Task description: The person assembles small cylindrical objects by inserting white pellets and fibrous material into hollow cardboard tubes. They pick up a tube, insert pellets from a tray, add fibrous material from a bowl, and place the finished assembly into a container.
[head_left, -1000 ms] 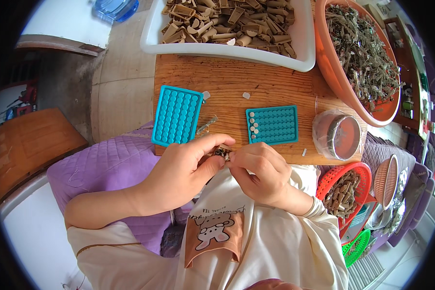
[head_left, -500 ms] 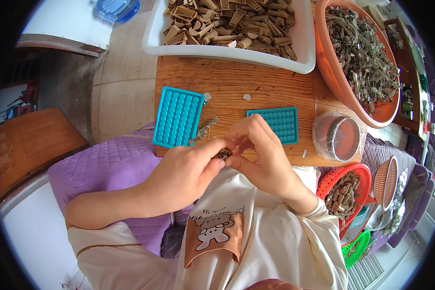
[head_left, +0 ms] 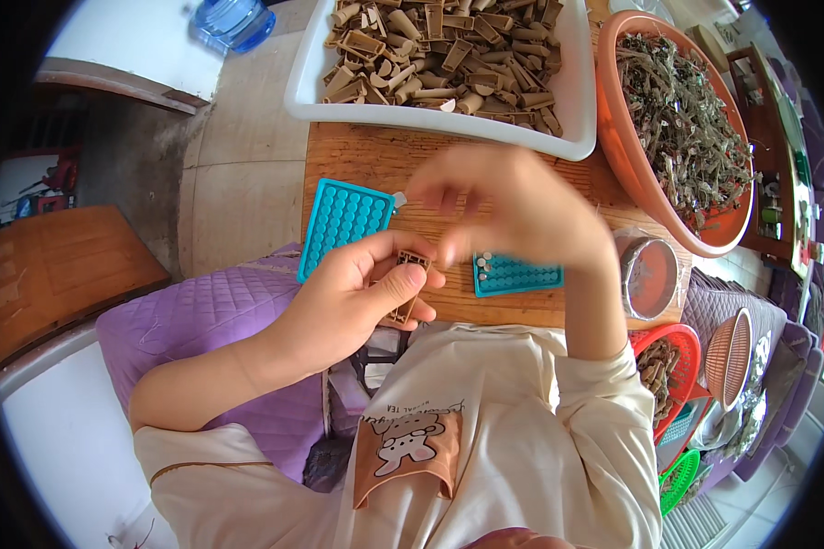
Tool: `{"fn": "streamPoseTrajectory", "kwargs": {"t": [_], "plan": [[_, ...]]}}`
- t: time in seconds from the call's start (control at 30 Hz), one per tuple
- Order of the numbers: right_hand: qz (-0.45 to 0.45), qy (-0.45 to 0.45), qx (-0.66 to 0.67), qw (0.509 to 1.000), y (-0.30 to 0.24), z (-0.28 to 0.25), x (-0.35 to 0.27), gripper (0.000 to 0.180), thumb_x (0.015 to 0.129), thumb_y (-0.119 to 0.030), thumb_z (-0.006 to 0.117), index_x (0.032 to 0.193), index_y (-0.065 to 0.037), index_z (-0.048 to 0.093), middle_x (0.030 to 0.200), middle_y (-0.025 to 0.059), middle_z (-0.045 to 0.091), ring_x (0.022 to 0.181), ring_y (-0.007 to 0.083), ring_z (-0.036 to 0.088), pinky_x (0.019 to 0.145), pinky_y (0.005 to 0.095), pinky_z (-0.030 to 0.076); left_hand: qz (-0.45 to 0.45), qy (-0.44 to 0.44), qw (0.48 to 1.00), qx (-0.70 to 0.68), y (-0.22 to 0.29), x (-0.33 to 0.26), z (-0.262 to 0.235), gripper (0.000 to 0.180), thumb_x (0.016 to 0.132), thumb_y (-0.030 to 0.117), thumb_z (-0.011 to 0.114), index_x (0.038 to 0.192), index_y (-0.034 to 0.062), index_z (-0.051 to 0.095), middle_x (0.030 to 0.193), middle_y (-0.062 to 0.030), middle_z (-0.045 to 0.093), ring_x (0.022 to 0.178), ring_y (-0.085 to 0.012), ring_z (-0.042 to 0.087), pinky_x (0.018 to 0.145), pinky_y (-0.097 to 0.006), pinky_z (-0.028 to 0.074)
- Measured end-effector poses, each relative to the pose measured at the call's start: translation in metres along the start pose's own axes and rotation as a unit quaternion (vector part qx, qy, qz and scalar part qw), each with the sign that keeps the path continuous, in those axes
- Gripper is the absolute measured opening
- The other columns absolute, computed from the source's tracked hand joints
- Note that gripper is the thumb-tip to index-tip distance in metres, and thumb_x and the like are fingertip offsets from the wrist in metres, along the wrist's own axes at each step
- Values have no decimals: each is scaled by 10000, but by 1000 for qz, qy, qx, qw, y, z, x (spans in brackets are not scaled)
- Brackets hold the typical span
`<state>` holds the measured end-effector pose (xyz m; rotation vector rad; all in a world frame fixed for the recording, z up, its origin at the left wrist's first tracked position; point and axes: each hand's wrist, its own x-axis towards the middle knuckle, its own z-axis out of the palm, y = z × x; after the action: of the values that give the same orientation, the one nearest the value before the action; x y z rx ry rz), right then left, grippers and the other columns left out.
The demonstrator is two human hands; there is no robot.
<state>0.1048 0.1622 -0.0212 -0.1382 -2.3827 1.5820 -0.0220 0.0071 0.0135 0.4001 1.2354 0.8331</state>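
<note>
My left hand (head_left: 362, 285) is closed around a small brown plastic case (head_left: 405, 291), hollow with ribs inside, its open face turned up under my thumb. Just above and to the right, my right hand (head_left: 513, 206) hangs over the table, smeared by motion. Whether anything is between its fingers does not show. A teal tray with rows of round wells (head_left: 343, 224) lies left of my hands, partly covered by the left one. Below my right hand is a second teal tray (head_left: 526, 278), with several small pale discs (head_left: 483, 263) at its left end.
At the table's far side stands a white bin (head_left: 449, 121) full of brown plastic pieces. An orange basin (head_left: 613, 119) of tangled grey-brown strips is at right. Nearer are a round clear container (head_left: 648, 274), a red basket (head_left: 682, 352) and a green basket (head_left: 682, 476).
My right hand has parted from my left and moved up and right. The brown case now shows in my left hand. Discs on the right tray have come into sight. The view has shifted slightly.
</note>
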Motion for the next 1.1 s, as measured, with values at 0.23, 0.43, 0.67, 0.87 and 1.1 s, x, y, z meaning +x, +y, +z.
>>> {"fn": "streamPoseTrajectory", "kwargs": {"t": [0.23,0.43,0.67,0.87,1.1], "plan": [[140,134,-406,893,100,-42,79,201,785,-173,526,919,-30,571,780,158,604,766,271,591,651,383,469,12,-37,999,33,0,0,1,250,851,116,493,1087,54,446,979,-64,535,782,-110,560,676,-238,472],[254,67,-487,833,111,-36,98,146,725,-62,518,821,-31,624,798,154,616,774,287,608,630,355,508,23,-34,999,30,-2,-1,-2,282,834,85,510,1103,52,432,987,-75,530,809,-117,562,698,-242,481],[186,190,-319,910,82,-46,78,247,725,-228,614,792,2,554,705,143,594,686,264,585,626,330,456,23,-33,999,21,0,-3,1,299,853,118,495,1128,33,417,1026,-79,516,855,-130,560,712,-245,483],[168,278,-89,941,53,-41,33,167,749,-129,597,824,10,541,767,86,610,704,122,568,640,251,437,33,1,998,-53,-3,0,3,312,902,141,393,1181,2,386,1062,-70,492,916,-142,545,766,-250,480],[176,289,144,930,18,-5,-19,171,781,-36,568,937,25,534,860,41,583,756,78,525,654,204,435,168,83,980,-71,-1,-1,-2,290,908,137,381,1176,32,413,1062,-73,536,967,-128,535,770,-228,444]]}}
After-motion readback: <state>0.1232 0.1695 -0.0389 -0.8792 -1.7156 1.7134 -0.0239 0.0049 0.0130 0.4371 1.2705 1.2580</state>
